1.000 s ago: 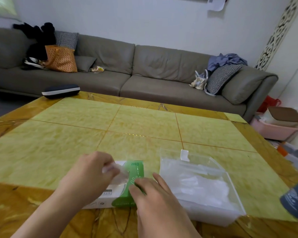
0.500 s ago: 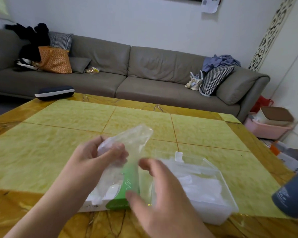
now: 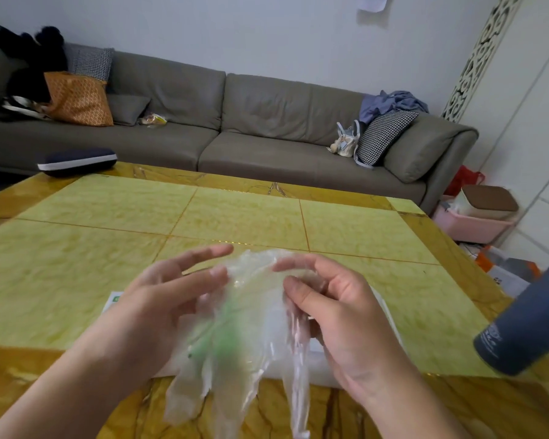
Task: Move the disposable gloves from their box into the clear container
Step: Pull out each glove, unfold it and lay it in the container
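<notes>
A thin clear disposable glove hangs in the air between my two hands, its fingers dangling toward the table's near edge. My left hand holds its left side, with the index finger stretched out. My right hand pinches its top edge between thumb and fingertips. The glove box lies on the table under my left hand; only a white corner shows, plus green blurred through the glove. The clear container sits behind my right hand, mostly hidden.
A blue-grey cup pokes in at the right edge. A dark case lies at the table's far left corner. Beyond the yellow tiled table stands a grey sofa; a pink basket is on the floor at right.
My left hand pulled a glove out of the box and lifted it. My right hand left the box and took hold of the glove's top. The glove now hangs spread between both hands.
</notes>
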Available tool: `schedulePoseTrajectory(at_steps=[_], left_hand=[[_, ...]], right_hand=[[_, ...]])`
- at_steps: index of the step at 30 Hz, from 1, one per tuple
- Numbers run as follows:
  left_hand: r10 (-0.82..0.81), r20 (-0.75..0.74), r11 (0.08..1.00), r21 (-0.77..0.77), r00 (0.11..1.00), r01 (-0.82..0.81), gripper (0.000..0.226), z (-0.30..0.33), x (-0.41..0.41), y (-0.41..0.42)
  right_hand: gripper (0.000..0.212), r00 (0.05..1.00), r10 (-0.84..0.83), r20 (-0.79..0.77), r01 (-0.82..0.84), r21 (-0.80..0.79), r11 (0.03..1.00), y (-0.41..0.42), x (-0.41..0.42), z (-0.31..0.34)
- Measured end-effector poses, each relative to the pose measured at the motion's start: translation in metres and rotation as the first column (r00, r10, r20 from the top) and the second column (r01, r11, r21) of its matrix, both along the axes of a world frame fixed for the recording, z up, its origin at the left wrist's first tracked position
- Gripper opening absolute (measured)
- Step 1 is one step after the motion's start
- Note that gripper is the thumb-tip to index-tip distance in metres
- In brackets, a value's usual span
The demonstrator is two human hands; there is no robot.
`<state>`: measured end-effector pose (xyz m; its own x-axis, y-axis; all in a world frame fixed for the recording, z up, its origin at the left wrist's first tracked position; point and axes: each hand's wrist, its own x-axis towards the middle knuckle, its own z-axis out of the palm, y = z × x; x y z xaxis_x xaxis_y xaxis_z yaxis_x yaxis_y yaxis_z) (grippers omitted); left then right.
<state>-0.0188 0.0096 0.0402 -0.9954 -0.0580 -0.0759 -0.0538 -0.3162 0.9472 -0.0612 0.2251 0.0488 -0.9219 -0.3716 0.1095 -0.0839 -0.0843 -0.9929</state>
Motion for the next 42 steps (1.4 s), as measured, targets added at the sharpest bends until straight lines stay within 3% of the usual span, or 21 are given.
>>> schedulePoseTrajectory(at_steps=[2,6,11,16,21,26,28,32,34,37,42], left_hand=[[-0.026,0.023,0.999,-0.042,0.999,0.027,0.043,-0.001,-0.001,0.0],[-0.224,0.094,0.955,-0.178,0.97,0.238,0.041,0.0,0.001,-0.003],[-0.044,0.068,0.997,-0.068,0.997,0.048,0.053,-0.004,-0.005,-0.013],[0.072,0.066,0.996,-0.059,0.995,-0.068,0.052,-0.002,-0.006,-0.017],[0.142,0.05,0.99,-0.02,0.989,-0.141,0.033,0.002,-0.005,-0.021],[0.187,0.013,0.973,0.132,0.982,-0.187,0.039,0.002,-0.006,-0.018],[0.154,0.008,0.982,0.111,0.988,-0.154,0.039,0.003,-0.004,-0.014],[0.099,0.006,0.995,-0.02,0.995,-0.099,0.037,0.005,-0.001,-0.001],[0.097,0.0,0.994,-0.056,0.995,-0.096,0.04,0.005,-0.002,0.002],[0.183,-0.025,0.983,0.03,0.983,-0.182,0.037,0.003,-0.007,0.001],[0.335,-0.095,0.938,0.127,0.937,-0.322,0.021,-0.002,-0.018,-0.002]], right_hand=[[0.034,0.999,-0.01,0.03,0.011,-0.032,0.999,0.003,-0.001,0.0],[0.04,0.997,-0.035,0.069,0.039,-0.058,0.998,0.009,-0.003,-0.002],[0.025,0.991,-0.101,0.093,0.106,-0.051,0.993,0.018,-0.012,-0.001],[0.002,0.985,-0.106,0.136,0.115,-0.059,0.992,0.025,-0.016,0.001],[0.013,0.984,-0.125,0.126,0.132,-0.049,0.99,0.032,-0.019,0.001],[0.01,0.989,-0.094,0.115,0.098,-0.031,0.995,0.038,-0.024,-0.001],[0.006,0.993,-0.017,0.117,0.014,0.023,1.0,0.041,-0.025,0.0],[0.033,0.99,0.073,0.12,-0.084,0.09,0.992,0.041,-0.024,-0.001],[0.025,0.995,0.035,0.093,-0.044,0.093,0.995,0.038,-0.022,-0.003],[0.009,0.995,-0.076,0.057,0.073,0.057,0.996,0.041,-0.026,-0.005],[0.01,0.958,-0.283,0.046,0.279,0.081,0.957,0.065,-0.038,-0.003]])
